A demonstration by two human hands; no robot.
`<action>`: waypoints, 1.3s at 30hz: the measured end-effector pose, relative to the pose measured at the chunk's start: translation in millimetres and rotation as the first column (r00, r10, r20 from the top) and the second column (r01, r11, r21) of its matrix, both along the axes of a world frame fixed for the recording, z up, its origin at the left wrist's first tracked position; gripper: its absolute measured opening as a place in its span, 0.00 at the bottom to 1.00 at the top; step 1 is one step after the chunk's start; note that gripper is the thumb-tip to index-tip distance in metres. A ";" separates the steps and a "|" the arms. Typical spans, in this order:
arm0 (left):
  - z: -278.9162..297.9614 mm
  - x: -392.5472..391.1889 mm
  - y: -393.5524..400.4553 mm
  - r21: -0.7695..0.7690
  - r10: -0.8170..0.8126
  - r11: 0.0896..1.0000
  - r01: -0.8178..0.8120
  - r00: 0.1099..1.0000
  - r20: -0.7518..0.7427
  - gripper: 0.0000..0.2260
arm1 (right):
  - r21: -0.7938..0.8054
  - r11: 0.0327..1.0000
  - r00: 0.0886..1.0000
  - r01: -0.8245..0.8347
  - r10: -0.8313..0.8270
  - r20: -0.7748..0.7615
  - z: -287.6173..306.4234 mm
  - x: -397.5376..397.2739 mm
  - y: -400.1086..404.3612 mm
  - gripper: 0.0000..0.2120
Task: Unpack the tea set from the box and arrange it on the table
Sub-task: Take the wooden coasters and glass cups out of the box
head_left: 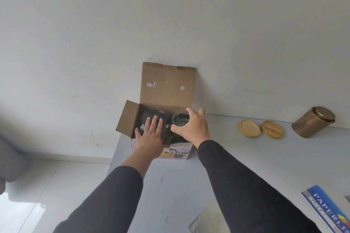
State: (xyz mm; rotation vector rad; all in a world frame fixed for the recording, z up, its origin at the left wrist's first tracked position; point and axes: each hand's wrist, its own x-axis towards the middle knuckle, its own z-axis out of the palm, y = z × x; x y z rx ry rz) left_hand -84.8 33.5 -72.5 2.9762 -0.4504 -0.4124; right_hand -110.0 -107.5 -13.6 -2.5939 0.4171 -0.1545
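Observation:
An open cardboard box (166,85) stands at the far left corner of the grey table (246,157), its lid flap upright against the wall. My right hand (193,126) grips a clear glass cup (180,118) at the box's top right. My left hand (150,134) lies flat with fingers spread over the box's left side, above a dark glass piece (151,114) inside. Other dark contents lie hidden under my hands.
Two round wooden coasters (249,128) (272,129) lie against the wall to the right of the box. A bronze canister (313,125) lies on its side further right. A blue paper pack (329,212) and a silvery pouch (206,219) sit near the front right.

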 end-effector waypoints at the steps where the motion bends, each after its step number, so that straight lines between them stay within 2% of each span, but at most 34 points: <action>1: 1.5 -0.8 -2.7 -0.023 0.028 0.999 -0.028 1.000 0.000 0.32 | 0.036 0.999 0.999 -0.003 0.002 0.045 4.2 -2.0 -3.9 0.41; 5: 11.7 -3.1 -30.0 -0.126 0.067 0.990 -0.056 0.995 0.078 0.26 | 0.145 0.989 0.981 0.029 -0.056 0.183 17.2 -13.0 -26.6 0.40; 10: 29.6 -17.1 -91.8 -0.246 -0.075 0.961 0.129 0.973 0.217 0.23 | 0.253 0.955 0.935 0.154 -0.224 0.276 17.0 -35.9 -73.1 0.37; 14: 20.9 -35.9 -148.1 -0.263 -0.180 0.935 0.237 0.958 0.225 0.25 | 0.325 0.910 0.890 0.259 -0.355 0.285 8.9 -58.1 -122.4 0.38; 19: -8.5 -63.9 -217.6 -0.255 -0.247 0.933 0.253 0.967 0.055 0.24 | 0.375 0.874 0.889 0.307 -0.404 0.213 -14.2 -90.7 -195.1 0.41; 23: -37.3 -81.7 -270.7 -0.183 -0.203 0.969 0.169 0.960 -0.191 0.25 | 0.355 0.852 0.882 0.385 -0.452 0.130 -43.2 -112.6 -259.7 0.44; 26: -57.7 -91.8 -302.7 -0.093 -0.176 0.984 0.154 0.935 -0.309 0.29 | 0.345 0.832 0.869 0.436 -0.488 0.079 -64.3 -121.6 -302.3 0.45; 33: -79.0 -88.4 -339.5 0.044 -0.063 0.996 0.083 0.934 -0.351 0.40 | 0.340 0.815 0.875 0.469 -0.482 -0.052 -104.6 -119.7 -353.7 0.47; 39: -77.9 -74.0 -352.2 0.082 -0.004 0.996 0.039 0.924 -0.384 0.45 | 0.340 0.817 0.880 0.466 -0.467 -0.085 -121.7 -109.7 -371.0 0.47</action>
